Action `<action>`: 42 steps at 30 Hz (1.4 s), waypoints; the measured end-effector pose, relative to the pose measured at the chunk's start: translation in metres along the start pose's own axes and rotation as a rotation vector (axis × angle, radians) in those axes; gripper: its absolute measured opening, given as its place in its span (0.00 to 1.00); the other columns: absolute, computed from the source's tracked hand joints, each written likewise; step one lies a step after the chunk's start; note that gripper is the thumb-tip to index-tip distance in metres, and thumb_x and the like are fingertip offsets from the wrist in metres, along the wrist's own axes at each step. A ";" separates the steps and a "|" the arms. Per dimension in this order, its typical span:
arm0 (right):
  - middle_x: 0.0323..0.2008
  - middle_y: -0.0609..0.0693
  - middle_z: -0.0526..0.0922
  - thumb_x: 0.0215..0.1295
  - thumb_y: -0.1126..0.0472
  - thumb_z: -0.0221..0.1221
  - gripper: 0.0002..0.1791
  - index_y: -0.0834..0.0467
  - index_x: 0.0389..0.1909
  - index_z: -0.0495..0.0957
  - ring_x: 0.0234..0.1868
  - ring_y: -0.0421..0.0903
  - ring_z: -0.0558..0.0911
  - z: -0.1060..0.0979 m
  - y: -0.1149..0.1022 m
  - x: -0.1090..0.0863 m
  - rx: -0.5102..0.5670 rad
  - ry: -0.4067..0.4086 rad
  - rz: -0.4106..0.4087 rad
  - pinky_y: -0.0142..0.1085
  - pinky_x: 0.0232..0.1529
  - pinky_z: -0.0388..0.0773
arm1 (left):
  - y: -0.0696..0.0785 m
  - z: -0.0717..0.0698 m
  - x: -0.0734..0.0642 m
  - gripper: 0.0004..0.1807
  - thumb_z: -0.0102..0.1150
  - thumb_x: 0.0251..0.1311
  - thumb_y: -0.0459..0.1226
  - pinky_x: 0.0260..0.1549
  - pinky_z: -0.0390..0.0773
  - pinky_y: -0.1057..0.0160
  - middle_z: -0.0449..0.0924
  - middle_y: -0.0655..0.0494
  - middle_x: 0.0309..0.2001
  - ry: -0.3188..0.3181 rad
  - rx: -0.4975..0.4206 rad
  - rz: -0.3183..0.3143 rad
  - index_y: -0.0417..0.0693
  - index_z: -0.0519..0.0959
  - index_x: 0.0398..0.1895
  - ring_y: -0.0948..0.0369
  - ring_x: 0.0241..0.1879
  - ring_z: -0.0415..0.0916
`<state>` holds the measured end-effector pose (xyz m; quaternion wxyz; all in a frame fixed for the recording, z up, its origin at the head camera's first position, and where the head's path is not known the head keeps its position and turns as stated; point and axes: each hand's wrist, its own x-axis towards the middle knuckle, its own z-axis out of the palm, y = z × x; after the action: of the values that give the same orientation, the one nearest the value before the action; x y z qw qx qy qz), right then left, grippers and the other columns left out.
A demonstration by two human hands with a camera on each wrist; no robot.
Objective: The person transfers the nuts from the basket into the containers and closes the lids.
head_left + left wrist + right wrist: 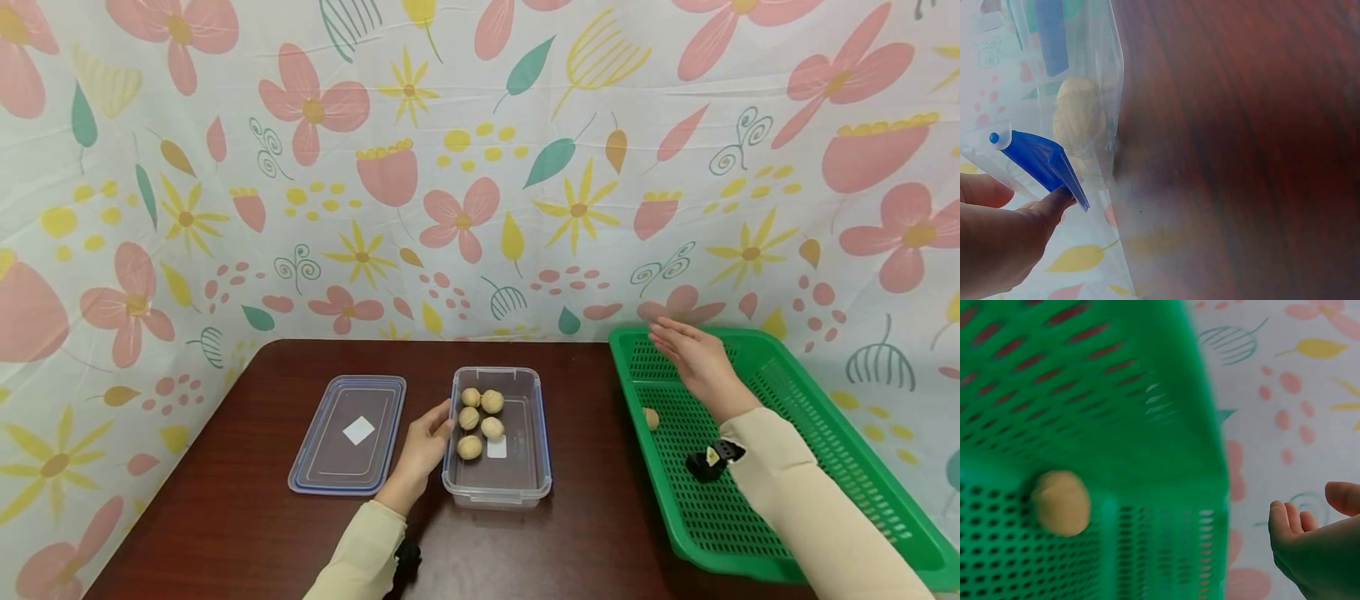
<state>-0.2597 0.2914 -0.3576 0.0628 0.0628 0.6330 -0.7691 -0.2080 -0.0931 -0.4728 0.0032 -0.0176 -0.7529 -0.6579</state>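
Several walnuts [469, 447] lie in the left part of a clear plastic food container [521, 458], which stands uncovered on the table. My left hand [423, 454] grips the container's left side; in the left wrist view, the thumb and fingers [1054, 206] pinch a blue latch flap [1035, 159] at its edge. Above the far left part of a green basket [678, 533] hovers my right hand [701, 367], fingers extended and nothing in it. One walnut [651, 418] rests in the basket by its left wall, apart from the hand. The right wrist view shows that walnut [1062, 503] too.
Left of the container lies its clear lid [348, 433] with blue edging and a white label. The dark wooden table [592, 533] carries everything. A patterned cloth [465, 167] hangs behind the table.
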 end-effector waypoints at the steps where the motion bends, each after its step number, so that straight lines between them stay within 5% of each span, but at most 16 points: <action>1: 0.72 0.46 0.57 0.68 0.56 0.57 0.41 0.56 0.76 0.46 0.62 0.32 0.70 -0.004 0.003 0.000 -0.004 -0.001 0.010 0.20 0.51 0.73 | 0.000 0.000 0.000 0.22 0.46 0.70 0.29 0.61 0.68 0.46 0.68 0.32 0.63 -0.001 0.000 0.000 0.29 0.65 0.66 0.43 0.63 0.66; 5: 0.54 0.38 0.76 0.69 0.58 0.56 0.42 0.59 0.75 0.43 0.48 0.27 0.77 -0.018 0.017 0.001 -0.012 -0.037 0.039 0.21 0.51 0.74 | -0.001 0.000 0.001 0.23 0.46 0.70 0.29 0.61 0.68 0.46 0.67 0.32 0.63 0.002 0.005 -0.003 0.29 0.65 0.66 0.43 0.63 0.66; 9: 0.40 0.29 0.79 0.71 0.59 0.55 0.42 0.63 0.75 0.40 0.43 0.26 0.79 -0.031 0.030 0.002 -0.059 -0.083 0.063 0.24 0.53 0.74 | -0.003 0.000 0.004 0.22 0.46 0.70 0.28 0.61 0.68 0.47 0.68 0.33 0.63 0.001 0.014 -0.010 0.30 0.65 0.66 0.43 0.63 0.66; 13: 0.58 0.40 0.76 0.72 0.54 0.53 0.41 0.64 0.74 0.41 0.55 0.31 0.76 -0.044 0.040 0.006 -0.218 -0.116 0.098 0.34 0.66 0.64 | -0.004 0.000 0.005 0.22 0.46 0.69 0.28 0.62 0.67 0.47 0.68 0.34 0.63 0.000 0.015 -0.017 0.31 0.66 0.66 0.43 0.63 0.66; 16: 0.73 0.56 0.54 0.74 0.52 0.50 0.39 0.65 0.74 0.42 0.70 0.46 0.63 -0.051 0.047 0.010 -0.344 -0.143 0.135 0.45 0.72 0.53 | -0.004 0.000 0.005 0.22 0.45 0.70 0.28 0.62 0.67 0.47 0.68 0.34 0.63 0.000 0.022 -0.009 0.31 0.66 0.66 0.43 0.63 0.66; 19: 0.74 0.64 0.42 0.74 0.51 0.49 0.38 0.67 0.73 0.45 0.73 0.58 0.50 -0.055 0.054 0.014 -0.410 -0.156 0.190 0.49 0.71 0.53 | -0.003 0.000 0.005 0.22 0.45 0.70 0.29 0.62 0.67 0.47 0.68 0.34 0.63 0.000 0.025 -0.011 0.31 0.66 0.66 0.43 0.63 0.66; 24: 0.71 0.68 0.52 0.71 0.55 0.55 0.34 0.68 0.70 0.57 0.68 0.57 0.65 -0.061 0.063 0.018 -0.417 -0.156 0.260 0.48 0.69 0.59 | -0.003 -0.001 0.004 0.22 0.46 0.70 0.29 0.61 0.67 0.46 0.68 0.34 0.64 -0.001 0.030 -0.017 0.32 0.66 0.66 0.43 0.63 0.66; 27: 0.70 0.68 0.56 0.70 0.58 0.56 0.31 0.70 0.68 0.60 0.58 0.48 0.77 -0.066 0.068 0.019 -0.442 -0.183 0.263 0.50 0.68 0.60 | -0.003 -0.001 0.003 0.22 0.46 0.70 0.29 0.61 0.68 0.46 0.68 0.34 0.64 -0.004 0.031 -0.015 0.32 0.65 0.66 0.43 0.63 0.66; 33: 0.71 0.69 0.52 0.70 0.61 0.55 0.34 0.75 0.68 0.54 0.48 0.34 0.78 -0.069 0.075 0.020 -0.486 -0.273 0.266 0.47 0.65 0.66 | -0.003 -0.001 0.004 0.22 0.45 0.70 0.29 0.61 0.67 0.46 0.68 0.34 0.64 -0.006 0.030 -0.010 0.32 0.66 0.66 0.43 0.63 0.66; 37: 0.71 0.68 0.53 0.68 0.61 0.57 0.36 0.74 0.69 0.52 0.54 0.40 0.78 -0.068 0.078 0.020 -0.511 -0.298 0.270 0.47 0.65 0.66 | -0.003 -0.001 0.004 0.23 0.45 0.70 0.29 0.61 0.67 0.46 0.67 0.34 0.64 -0.008 0.030 -0.007 0.31 0.65 0.66 0.43 0.64 0.65; 42: 0.67 0.69 0.62 0.67 0.63 0.58 0.38 0.75 0.70 0.50 0.65 0.58 0.69 -0.068 0.080 0.018 -0.595 -0.337 0.232 0.53 0.67 0.62 | -0.004 -0.001 0.003 0.23 0.45 0.70 0.29 0.62 0.67 0.46 0.67 0.34 0.64 -0.012 0.025 -0.014 0.31 0.65 0.67 0.43 0.64 0.65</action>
<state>-0.2622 0.3421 -0.4511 0.2686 -0.0145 0.7986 -0.5385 -0.2110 -0.0945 -0.4762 -0.0056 -0.0165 -0.7612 -0.6483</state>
